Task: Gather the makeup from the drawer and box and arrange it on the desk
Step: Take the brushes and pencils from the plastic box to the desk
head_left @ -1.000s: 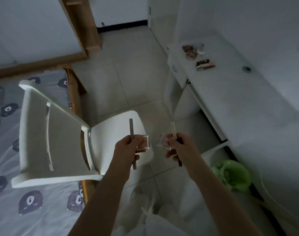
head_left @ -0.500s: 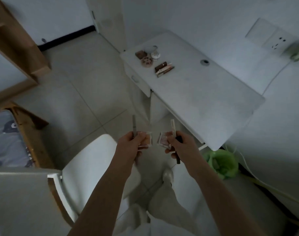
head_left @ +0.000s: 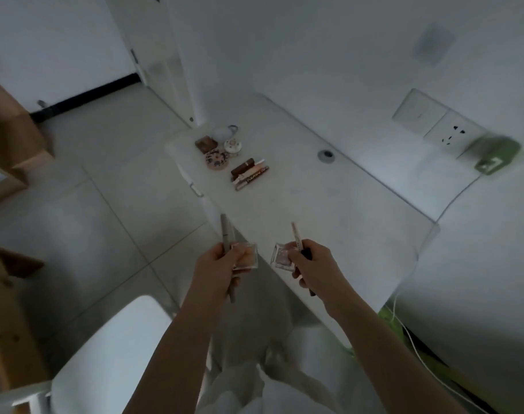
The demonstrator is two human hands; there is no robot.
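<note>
The left hand (head_left: 216, 270) clamps a slim pencil (head_left: 225, 231) and a clear compact (head_left: 246, 256); the right hand (head_left: 314, 264) clamps a second pencil (head_left: 294, 234) and second compact (head_left: 280, 257); both hover at the worktop's (head_left: 329, 216) 6 o'clock edge; I would lay each piece singly beside the tubes (head_left: 249, 174) at 11 o'clock.

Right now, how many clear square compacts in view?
2. One compact is in the left hand beside a grey pencil; the second compact is in the right hand beside a pale pencil. The desk cluster is too small to rule out more.
</note>
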